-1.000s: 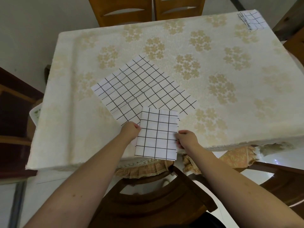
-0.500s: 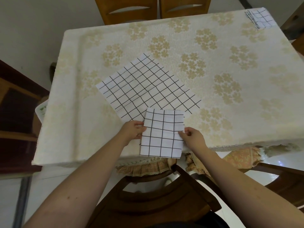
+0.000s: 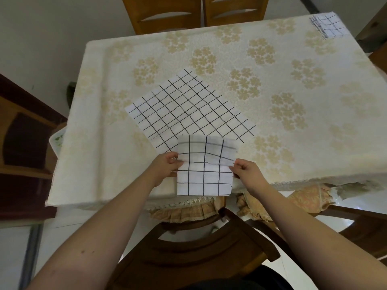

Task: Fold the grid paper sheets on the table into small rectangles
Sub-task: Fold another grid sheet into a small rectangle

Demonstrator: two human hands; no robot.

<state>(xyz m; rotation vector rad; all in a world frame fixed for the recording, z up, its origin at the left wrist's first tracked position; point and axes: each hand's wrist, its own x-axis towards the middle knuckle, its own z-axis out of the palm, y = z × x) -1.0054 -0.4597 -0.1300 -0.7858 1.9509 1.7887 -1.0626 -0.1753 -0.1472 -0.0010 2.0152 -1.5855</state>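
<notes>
The folded grid sheet is held over the near edge of the table, its lower part hanging past that edge and its upper half bending forward along a crosswise crease. The left hand pinches the sheet's left edge at the crease, thumb and fingers curled on the paper; the right hand pinches the right edge at the same level. Judged by its sag and curl, the paper is light, thin and limp, easily creased and liable to slip out of register if one side leads. Holding at both edge ends of the fold line appears sound. An unfolded grid sheet lies flat, turned diagonally, just beyond, partly under the held piece. A finished folded piece rests at the far right corner.
</notes>
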